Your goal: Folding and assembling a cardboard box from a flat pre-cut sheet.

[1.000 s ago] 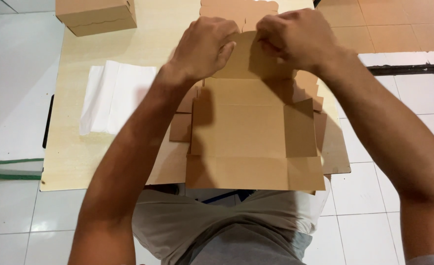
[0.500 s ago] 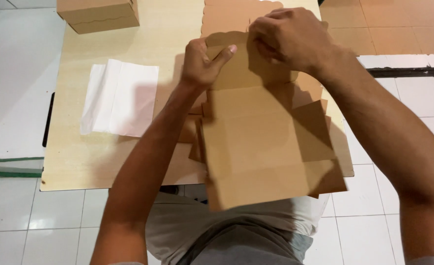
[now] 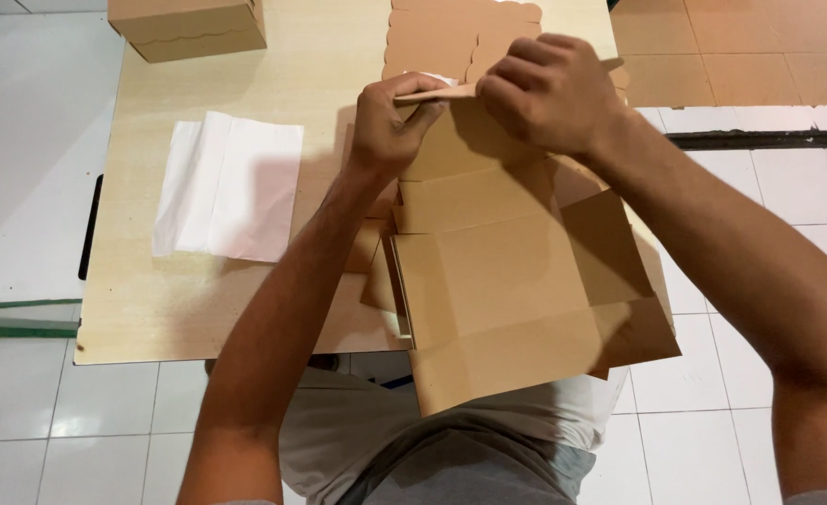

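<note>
Both hands are up at the far edge of the unfolded cardboard box blank (image 3: 498, 271), which lies half on the pale wooden table (image 3: 198, 309) and half out over the person's lap. The left hand (image 3: 393, 123) has its fingers curled in tight, pinching the far flap's folded edge from beneath; the thumb is tucked out of sight. The right hand (image 3: 544, 92) is closed over the same flap from above, knuckles bunched, and its fingertips are hidden under the cardboard, so exactly how they grip cannot be told. The near panel of the blank sticks out past the table edge, tilted, with side flaps fanned out at the right. The left forearm covers part of the blank's left flaps.

Left of the hands, a flat white plastic bag (image 3: 231, 187) lies on the table, well apart. A made-up cardboard box (image 3: 189, 26) sits at the far left corner, cut off by the frame. More flat cardboard blanks (image 3: 451, 33) lie just beyond the hands.
</note>
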